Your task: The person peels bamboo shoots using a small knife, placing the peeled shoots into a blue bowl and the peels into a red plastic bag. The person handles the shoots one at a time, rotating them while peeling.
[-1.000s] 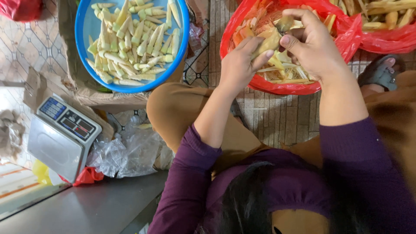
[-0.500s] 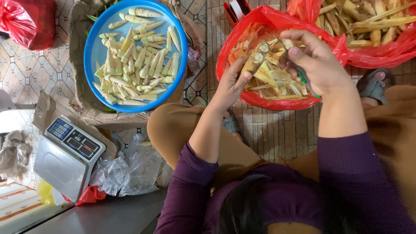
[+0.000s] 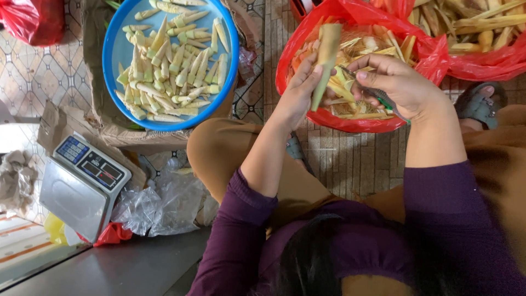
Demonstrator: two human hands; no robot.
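- Gripping the bamboo shoot (image 3: 327,61), our left hand (image 3: 298,93) holds it upright over the red bag (image 3: 307,49), so peelings fall inside.
- Our right hand (image 3: 402,87) closes on a small knife (image 3: 378,94), beside the shoot, ready for peeling.

Pale green bamboo shoot (image 3: 326,63) (unpeeled, tapered) stands upright above red bag (image 3: 427,55).

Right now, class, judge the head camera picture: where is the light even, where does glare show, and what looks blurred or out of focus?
Head view: soft, even daylight, faint shadows; mild sheen on the red plastic bag and round blue plastic tray; dark hair at the bottom edge blurred; left hand and tapered pale-green shoot reasonably sharp.
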